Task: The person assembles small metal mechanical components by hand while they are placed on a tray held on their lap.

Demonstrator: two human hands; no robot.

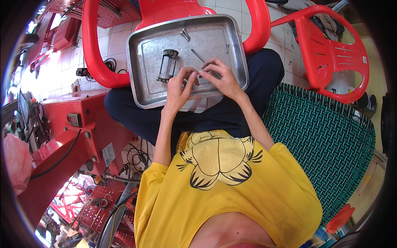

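Over the near side of a metal tray (142,97), my left hand (182,84) and my right hand (221,76) meet with their fingertips close together. Both hands are closed in a pinch around something too small to make out. Left of them in the tray rests a cage-like metal part (168,65), with dark end rings joined by bars. A thin metal rod (197,55) lies just beyond my right fingers, its near end hidden by them. Farther off are a few loose bolts (185,34), and a small screw (227,48) sits near the tray's right side.
The tray stands on a red plastic chair (165,7), close to my knees. Another red chair (331,58) is at the right, beside a green woven seat (318,140). Red metal machinery (74,128) fills the left side, with black cables (138,157) below it.
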